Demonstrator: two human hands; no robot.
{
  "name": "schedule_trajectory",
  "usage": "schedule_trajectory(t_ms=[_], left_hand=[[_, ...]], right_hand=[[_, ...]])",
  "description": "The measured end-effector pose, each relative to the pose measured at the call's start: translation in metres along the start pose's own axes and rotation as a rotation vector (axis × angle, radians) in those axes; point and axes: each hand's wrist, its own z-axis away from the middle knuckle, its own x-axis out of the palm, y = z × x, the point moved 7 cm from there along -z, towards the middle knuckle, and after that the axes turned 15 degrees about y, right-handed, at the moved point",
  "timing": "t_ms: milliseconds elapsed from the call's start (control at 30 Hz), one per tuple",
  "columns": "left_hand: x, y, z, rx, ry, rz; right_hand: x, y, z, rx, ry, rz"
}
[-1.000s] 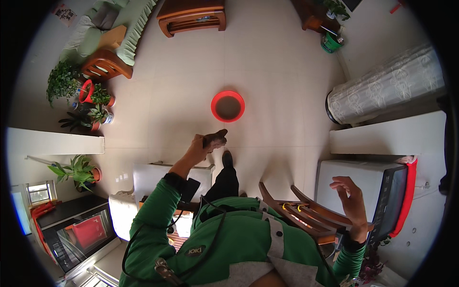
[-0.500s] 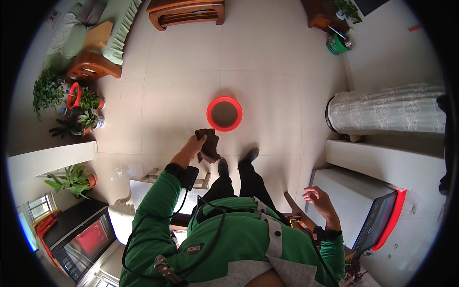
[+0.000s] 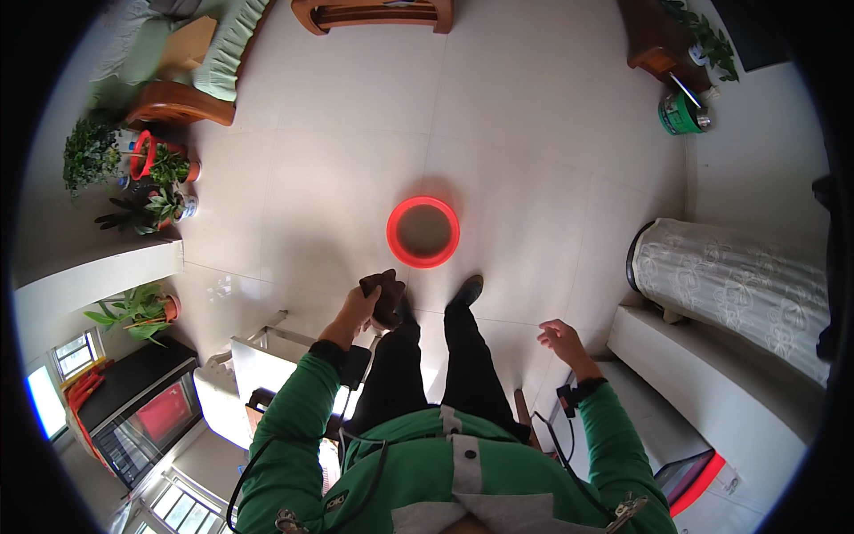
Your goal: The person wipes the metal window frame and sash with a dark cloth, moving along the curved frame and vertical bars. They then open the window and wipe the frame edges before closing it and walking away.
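A dark brown cloth [image 3: 389, 301] hangs in folds from my left hand [image 3: 357, 311], whose fingers are closed round its upper edge. Just beyond it on the floor stands a red basin [image 3: 393, 233] holding murky greyish water; the cloth is apart from its rim. To the right, my right hand [image 3: 564, 343] is raised in the air with loosely bent fingers spread, and it holds nothing. My feet in dark shoes are on the floor close to the basin's near side.
Potted plants [image 3: 165, 205] and a wooden-armed sofa [image 3: 178, 105] line the left. A wooden table [image 3: 378, 20] stands far ahead. On the right are a green bucket [image 3: 679, 116], a lace-covered appliance [image 3: 712, 271] and a low white wall [image 3: 703, 378]. A white chair [image 3: 267, 365] is beside my left arm.
My left hand has moved slightly nearer to me with the cloth. My right hand has come forward and inward. The view has shifted, and the basin appears a little closer.
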Motion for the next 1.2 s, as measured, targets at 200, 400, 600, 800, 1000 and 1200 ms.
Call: schedule_trajectory(t_ms=[200, 400, 600, 800, 1000, 1200], left_hand=[[0.065, -0.018, -0.097, 0.069, 0.08, -0.054], [0.12, -0.067, -0.175, -0.136, 0.09, 0.019], [0.161, -0.125, -0.235, -0.25, 0.069, 0.226], [0.176, -0.164, -0.281, -0.294, 0.067, 0.3], [0.178, -0.168, -0.305, -0.31, 0.043, 0.287], [0.181, -0.169, -0.32, -0.382, -0.037, 0.371]], right_hand=[[0.083, 0.041, -0.123, 0.172, -0.071, -0.011], [0.21, 0.103, -0.264, 0.262, -0.117, 0.084], [0.323, 0.161, -0.4, 0.128, -0.036, 0.258], [0.375, 0.186, -0.475, 0.197, 0.165, 0.124], [0.397, 0.203, -0.489, 0.517, 0.056, -0.254], [0.404, 0.193, -0.487, 0.597, -0.139, -0.246]])
